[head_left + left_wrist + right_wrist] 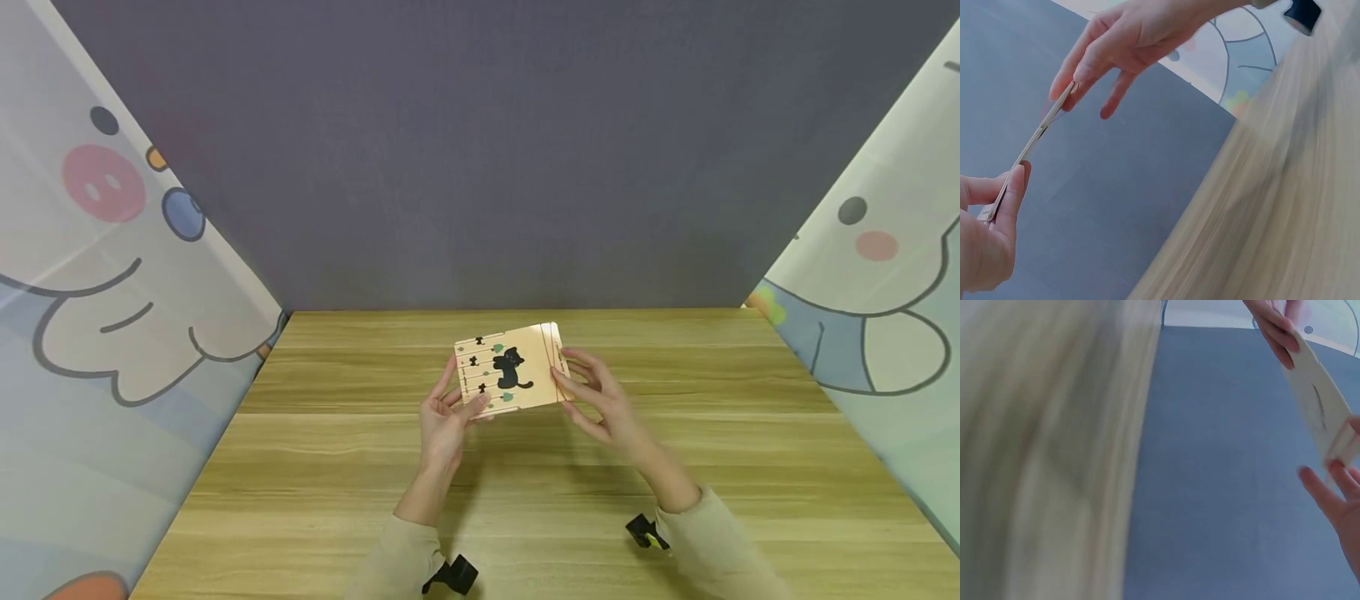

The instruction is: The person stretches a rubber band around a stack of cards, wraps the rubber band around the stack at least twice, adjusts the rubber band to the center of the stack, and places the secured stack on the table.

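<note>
A thin cream card (534, 368) printed with a black cat, small black figures and green leaves is held up above the table, tilted. Its left end lies in my left hand (442, 425), thumb on the printed face and fingers behind. My right hand (609, 402) pinches the right end, where thin reddish strands cross the card. Seen nearly edge-on in the left wrist view, the card (1027, 149) shows a narrow gap near the right hand's fingertips, with a strand beside it. The plain back of the card (1313, 394), with a curved slit, faces the right wrist view.
Below the hands spreads a wood-grain table (337, 467). A dark grey panel (480, 167) stands along its back edge. Cartoon-printed cloths line the left side (150, 333) and right side (885, 350). Black wrist devices hang at both sleeves.
</note>
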Tool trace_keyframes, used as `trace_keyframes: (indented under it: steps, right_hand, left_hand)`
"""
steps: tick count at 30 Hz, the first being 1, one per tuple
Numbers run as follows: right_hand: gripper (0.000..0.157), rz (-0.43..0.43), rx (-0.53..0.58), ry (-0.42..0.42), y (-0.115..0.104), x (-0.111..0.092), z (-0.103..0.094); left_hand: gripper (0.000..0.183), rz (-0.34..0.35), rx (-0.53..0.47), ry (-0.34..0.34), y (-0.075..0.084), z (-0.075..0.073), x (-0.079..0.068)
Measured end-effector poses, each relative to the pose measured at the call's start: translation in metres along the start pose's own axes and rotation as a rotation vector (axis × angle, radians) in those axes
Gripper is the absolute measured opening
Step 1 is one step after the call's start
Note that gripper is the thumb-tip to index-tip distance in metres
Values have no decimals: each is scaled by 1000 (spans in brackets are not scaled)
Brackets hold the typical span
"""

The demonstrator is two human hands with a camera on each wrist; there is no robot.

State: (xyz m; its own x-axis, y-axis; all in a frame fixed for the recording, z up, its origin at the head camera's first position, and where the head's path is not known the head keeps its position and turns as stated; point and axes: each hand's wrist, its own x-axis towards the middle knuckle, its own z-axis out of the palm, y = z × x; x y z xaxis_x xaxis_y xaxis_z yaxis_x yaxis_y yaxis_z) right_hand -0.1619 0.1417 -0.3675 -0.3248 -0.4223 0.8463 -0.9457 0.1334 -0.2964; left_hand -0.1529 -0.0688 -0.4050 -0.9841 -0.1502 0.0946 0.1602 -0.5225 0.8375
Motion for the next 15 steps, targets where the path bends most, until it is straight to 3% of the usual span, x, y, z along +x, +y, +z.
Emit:
trace_keyframes:
  steps: [3, 9, 15]
  right_hand:
    - [31, 81, 24, 107, 0, -9, 8]
    - [46, 284, 147, 267, 4, -25, 19]
    - [36, 492, 371, 442, 15, -41, 29]
  left_hand:
    - [76, 8, 5, 2, 2, 2, 1]
    - [76, 23, 14, 5, 4, 4, 4]
    - [76, 18, 4, 17, 4, 5, 7]
